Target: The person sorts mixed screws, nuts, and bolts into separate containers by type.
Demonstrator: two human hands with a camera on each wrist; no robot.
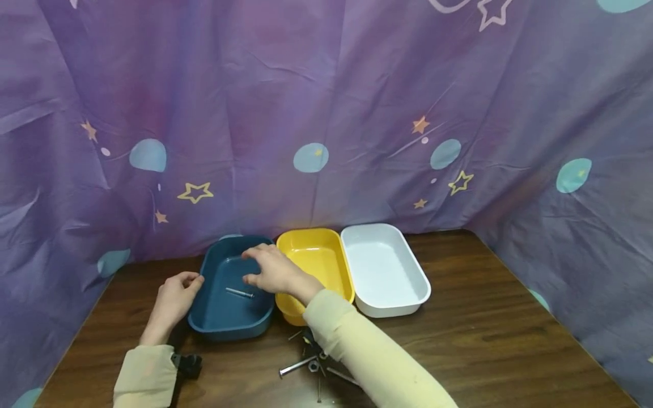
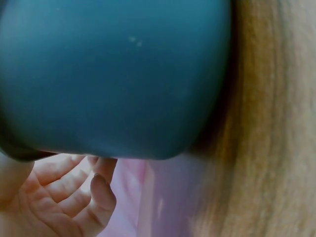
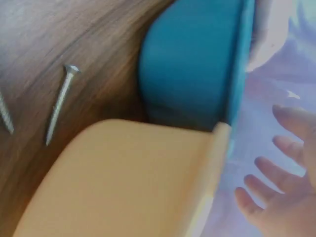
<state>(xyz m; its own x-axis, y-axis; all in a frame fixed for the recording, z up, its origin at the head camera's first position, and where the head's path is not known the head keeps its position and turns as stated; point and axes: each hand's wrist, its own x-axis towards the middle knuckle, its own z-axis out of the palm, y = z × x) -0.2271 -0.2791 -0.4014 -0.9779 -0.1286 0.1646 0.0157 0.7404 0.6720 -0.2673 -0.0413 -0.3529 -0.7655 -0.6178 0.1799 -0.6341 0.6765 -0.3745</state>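
My right hand (image 1: pixel 278 272) hovers above the right side of a blue tray (image 1: pixel 232 333). In the right wrist view its fingers (image 3: pixel 271 173) are spread apart and hold nothing. Inside the tray lies one silver screw (image 1: pixel 240 292), apart from the hand. At the tray's left rim is my left hand (image 1: pixel 176 297), its fingertips touching or very near the edge. The left wrist view shows that hand (image 2: pixel 59 197) with loosely bent fingers beside the tray's outer wall (image 2: pixel 113 84); part of it is hidden behind the tray.
A yellow tray (image 1: pixel 348 266) and a white tray (image 1: pixel 393 310) stand in a row right of the blue one. Loose hardware lies in front, including a bolt (image 1: pixel 297 367) and a nut (image 1: pixel 313 366), partly covered by my right sleeve. A purple curtain (image 1: pixel 255 113) hangs behind the table.
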